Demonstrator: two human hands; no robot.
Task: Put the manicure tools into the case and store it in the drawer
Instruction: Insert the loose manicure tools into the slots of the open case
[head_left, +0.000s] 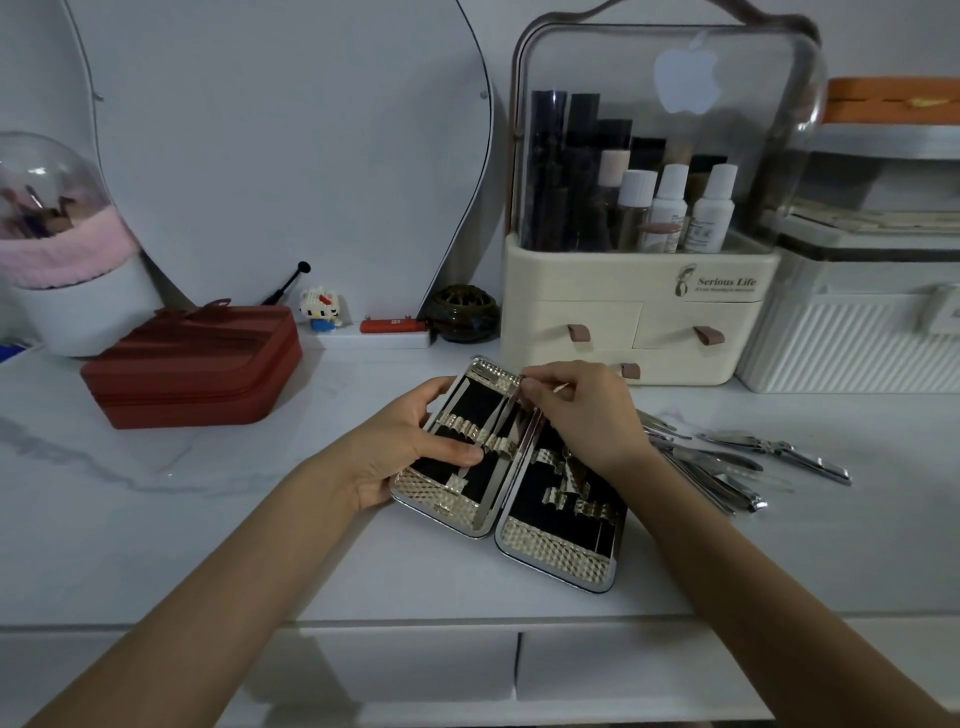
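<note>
At frame centre on the marbled white bench (218, 525), the open case (511, 480) shows black lining and gold embossed straps; left hand (400, 452) grips its edge, right hand (582, 410) pinches a thin steel tool (524, 410). Chrome tools (737, 460) lie right; the cream organiser (644, 306) reads "Serious Life"

A red zipped pouch (192, 364) lies on the table (260, 519). A cream cosmetics organizer (639, 312) holds bottles. A dark incense pot (464, 314) stands between them.
</note>
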